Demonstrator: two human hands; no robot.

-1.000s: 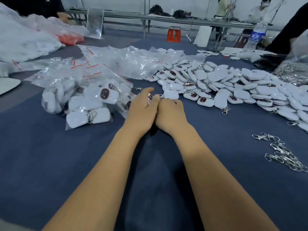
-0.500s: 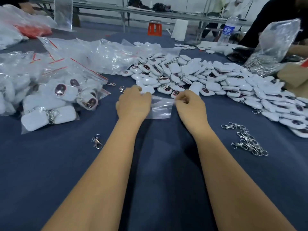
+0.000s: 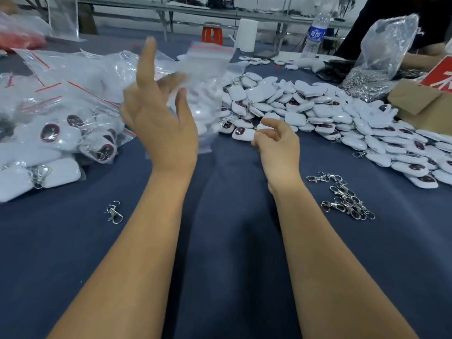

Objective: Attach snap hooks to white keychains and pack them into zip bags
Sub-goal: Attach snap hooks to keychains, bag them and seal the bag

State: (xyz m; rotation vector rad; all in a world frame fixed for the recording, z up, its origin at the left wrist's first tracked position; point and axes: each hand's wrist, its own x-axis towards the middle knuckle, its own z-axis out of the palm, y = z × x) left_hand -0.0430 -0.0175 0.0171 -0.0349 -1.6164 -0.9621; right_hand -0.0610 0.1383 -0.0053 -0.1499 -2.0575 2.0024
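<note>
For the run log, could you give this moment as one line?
left hand: lifts zip bag | right hand: pinches keychain | hooks: on table
</note>
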